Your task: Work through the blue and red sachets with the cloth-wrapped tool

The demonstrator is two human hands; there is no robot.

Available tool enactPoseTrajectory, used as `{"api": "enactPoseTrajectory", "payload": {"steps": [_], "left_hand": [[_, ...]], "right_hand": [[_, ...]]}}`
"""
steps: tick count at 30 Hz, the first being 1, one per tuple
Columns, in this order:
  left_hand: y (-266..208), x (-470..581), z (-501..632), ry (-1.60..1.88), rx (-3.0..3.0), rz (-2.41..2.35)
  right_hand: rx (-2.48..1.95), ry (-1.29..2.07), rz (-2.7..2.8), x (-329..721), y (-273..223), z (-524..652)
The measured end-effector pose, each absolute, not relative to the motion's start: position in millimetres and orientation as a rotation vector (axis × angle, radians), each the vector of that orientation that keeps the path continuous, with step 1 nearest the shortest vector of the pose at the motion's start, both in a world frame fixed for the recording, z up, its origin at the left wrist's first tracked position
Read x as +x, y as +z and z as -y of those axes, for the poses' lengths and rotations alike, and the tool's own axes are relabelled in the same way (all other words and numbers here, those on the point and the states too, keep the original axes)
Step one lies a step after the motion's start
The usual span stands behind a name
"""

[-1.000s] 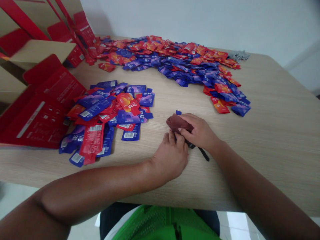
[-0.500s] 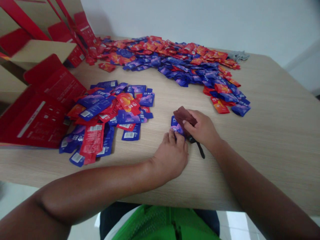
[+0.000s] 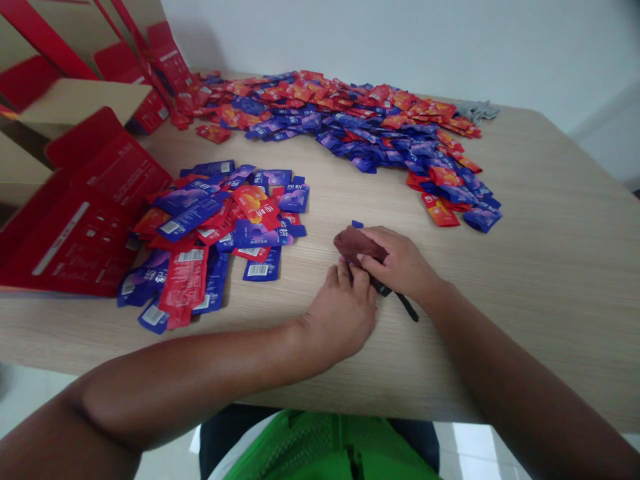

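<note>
Right now, near the table's middle:
Right hand (image 3: 400,265): fingers closed on a dark red cloth (image 3: 356,244), pressing it onto a blue sachet (image 3: 357,225) whose corner peeks out at 12 o'clock.
Left hand (image 3: 343,312): fingertips pinned down at the cloth's 6 o'clock edge.
Small sachet pile (image 3: 220,227): at 9 o'clock on the table (image 3: 550,267).

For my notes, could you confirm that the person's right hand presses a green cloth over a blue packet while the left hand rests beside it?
Not quite: in the head view the cloth under the right hand is dark red-brown, not green. It covers a blue packet, and the left hand rests beside it.
</note>
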State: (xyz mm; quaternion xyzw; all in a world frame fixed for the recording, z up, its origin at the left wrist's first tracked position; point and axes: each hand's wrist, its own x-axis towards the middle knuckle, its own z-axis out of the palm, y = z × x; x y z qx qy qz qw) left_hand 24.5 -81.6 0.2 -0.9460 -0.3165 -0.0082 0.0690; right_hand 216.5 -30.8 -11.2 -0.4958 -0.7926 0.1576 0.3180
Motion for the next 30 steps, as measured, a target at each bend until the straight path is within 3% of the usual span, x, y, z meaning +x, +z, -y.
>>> {"api": "enactPoseTrajectory", "payload": {"steps": [10,22,30], "left_hand": [[-2.3,23.7,81.9,-0.036,-2.869,0.941],[-3.7,24.4,81.4,-0.039,-2.851,0.952],[-2.6,24.0,82.0,-0.054,-2.847,0.961]], "right_hand": [[-1.559,0.301,1.908,223.4,-12.0,24.4],[-1.299,0.423,2.091,216.2,-8.9,31.5],[-1.407,0.401,2.011,216.8,-10.5,29.0]]}}
